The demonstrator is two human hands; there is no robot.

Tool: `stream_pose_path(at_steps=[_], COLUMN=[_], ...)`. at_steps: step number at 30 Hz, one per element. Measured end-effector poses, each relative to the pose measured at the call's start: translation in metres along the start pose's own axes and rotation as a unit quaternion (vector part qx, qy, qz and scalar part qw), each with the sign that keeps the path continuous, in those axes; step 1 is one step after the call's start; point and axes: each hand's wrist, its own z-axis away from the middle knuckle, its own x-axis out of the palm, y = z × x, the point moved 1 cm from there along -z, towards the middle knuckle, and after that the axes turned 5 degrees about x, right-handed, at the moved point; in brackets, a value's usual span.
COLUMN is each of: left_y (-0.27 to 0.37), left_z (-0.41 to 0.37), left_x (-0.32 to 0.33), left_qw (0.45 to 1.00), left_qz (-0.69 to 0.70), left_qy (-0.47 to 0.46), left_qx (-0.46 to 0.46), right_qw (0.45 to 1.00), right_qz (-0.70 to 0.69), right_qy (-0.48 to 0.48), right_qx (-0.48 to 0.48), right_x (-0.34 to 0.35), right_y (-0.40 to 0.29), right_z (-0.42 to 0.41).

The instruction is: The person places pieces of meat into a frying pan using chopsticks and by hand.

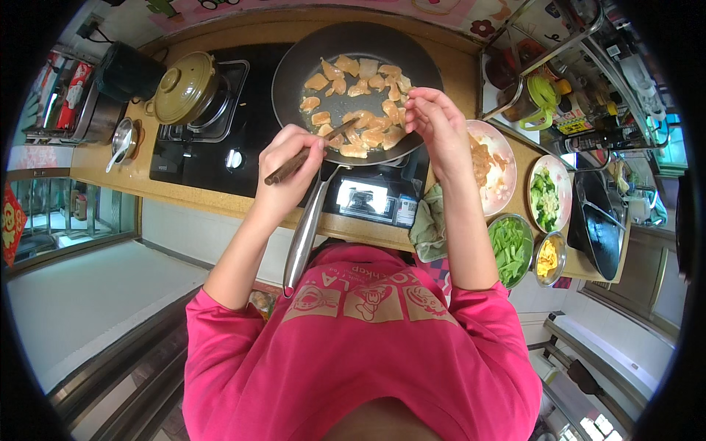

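Observation:
A large black frying pan [358, 41] sits on the hob with many pale, raw-looking slices of meat [372, 136] spread in oil. My left hand [289, 162] grips dark wooden chopsticks [343, 128], whose tips are among the slices near the pan's front. Over the pan's right side is my right hand [436, 118], its fingertips close together beside the meat at the rim. Whether a slice is pinched there cannot be made out. The pan's steel handle [305, 234] points toward my body. Partly behind my right forearm, a pink-rimmed plate [504, 190] holds more sliced meat.
A lidded olive pot [185, 91] stands on the left burner. To the right are a broccoli plate [545, 193], a bowl of cut greens [510, 251], and a metal bowl of yellow food [549, 259]. A green cloth [431, 226] hangs at the counter edge, below a bottle rack [543, 105].

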Motion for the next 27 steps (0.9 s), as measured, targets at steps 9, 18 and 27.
stream_pose_path(at_steps=[9, 18, 27], left_y=[0.022, 0.002, -0.005], left_z=[0.002, 0.002, -0.014], left_x=[-0.016, -0.026, -0.025], left_qw=[0.996, 0.994, 0.988], left_qz=[-0.048, -0.107, -0.110], left_qy=[0.045, 0.033, 0.098], left_qx=[0.056, 0.010, 0.035], right_qw=[1.000, 0.999, 0.999], right_qz=[-0.004, 0.007, 0.012], right_qy=[-0.012, -0.032, -0.033], right_qx=[0.002, 0.011, 0.022], right_x=[0.004, 0.015, 0.020], right_y=[0.001, 0.004, 0.006], right_z=[-0.002, -0.007, -0.008])
